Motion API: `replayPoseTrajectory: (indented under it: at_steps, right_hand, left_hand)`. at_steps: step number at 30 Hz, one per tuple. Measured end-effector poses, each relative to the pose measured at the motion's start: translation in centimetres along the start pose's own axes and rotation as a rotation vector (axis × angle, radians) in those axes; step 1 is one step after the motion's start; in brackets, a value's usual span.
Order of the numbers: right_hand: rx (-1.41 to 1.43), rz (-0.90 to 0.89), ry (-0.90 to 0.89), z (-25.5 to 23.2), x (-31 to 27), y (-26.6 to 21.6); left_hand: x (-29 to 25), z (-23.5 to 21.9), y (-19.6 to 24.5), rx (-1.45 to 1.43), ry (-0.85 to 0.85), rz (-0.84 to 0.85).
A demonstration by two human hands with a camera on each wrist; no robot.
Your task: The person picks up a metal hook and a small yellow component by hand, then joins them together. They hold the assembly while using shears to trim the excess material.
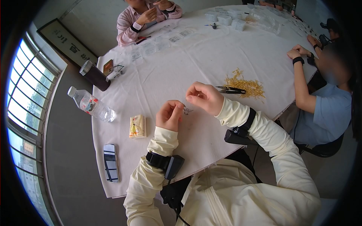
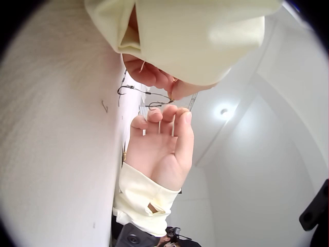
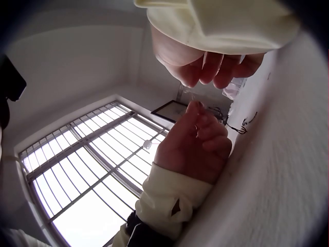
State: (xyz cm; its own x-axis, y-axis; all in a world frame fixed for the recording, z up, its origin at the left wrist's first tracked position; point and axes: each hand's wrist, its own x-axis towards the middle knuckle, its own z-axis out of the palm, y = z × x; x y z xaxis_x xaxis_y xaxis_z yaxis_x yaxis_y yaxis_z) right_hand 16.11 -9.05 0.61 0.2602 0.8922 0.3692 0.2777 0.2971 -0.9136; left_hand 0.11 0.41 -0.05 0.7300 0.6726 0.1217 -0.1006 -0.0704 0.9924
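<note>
Several small hooks [image 1: 187, 110] show near centre in the head view, beside the left hand [image 1: 169, 116], with the right hand [image 1: 205, 98] upper right. Left wrist view: the left hand pinches their dark line [image 2: 149, 93], upper centre. Right wrist view: the right hand, at top, bends its fingers; its hold, seemingly shadowed, cannot be told.

Clear bottle [image 1: 92, 104] and dark flask [image 1: 98, 78] are placed by table [image 1: 151, 90] edge; printed packet [image 1: 137, 126] and phone [image 1: 111, 163] are laid nearby. Framed sign [image 1: 68, 43] is mounted near barred window [image 1: 30, 83]. Blue-shirted person [image 1: 328, 109] is seated right; pink-shirted person [image 1: 130, 26] is seen opposite.
</note>
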Motion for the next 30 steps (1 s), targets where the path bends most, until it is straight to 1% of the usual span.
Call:
replayPoseTrajectory:
  at_steps: [3,6,8,9,11,14,18,20,27,30]
  right_hand:
    - [-0.019,0.027,0.025,-0.2,0.0,0.1]
    - [-0.074,0.04,-0.014,-0.3,0.0,0.6]
    - [0.041,0.097,-0.082,-0.1,0.0,1.4]
    - [0.04,0.097,-0.083,-0.1,-0.1,1.2]
    - [0.022,0.09,-0.143,0.0,-0.2,0.8]
    - [0.014,0.102,-0.137,0.2,-0.3,0.5]
    - [0.018,0.131,-0.146,0.2,-0.3,0.3]
    - [0.02,0.143,-0.134,0.2,-0.2,0.2]
    - [0.032,0.136,-0.116,0.1,-0.2,0.5]
    - [0.05,0.147,-0.102,0.1,-0.2,0.6]
  left_hand:
    - [0.1,-0.1,-0.2,-0.022,0.015,-0.01]
    - [0.2,-0.3,-0.5,-0.051,0.026,-0.009]
    - [0.3,-0.4,-0.8,-0.098,0.024,0.004]
    - [0.3,-0.4,-0.8,-0.099,0.025,0.005]
    - [0.2,-0.3,-0.6,-0.111,0.026,-0.013]
    - [0.4,-0.5,-1.0,-0.123,0.023,0.022]
    - [0.2,-0.2,-0.7,-0.085,0.032,0.016]
    - [0.2,-0.4,-0.8,-0.074,0.01,0.014]
    - [0.3,-0.1,-0.7,-0.098,0.03,0.015]
    - [0.2,0.1,-0.8,-0.115,0.044,0.041]
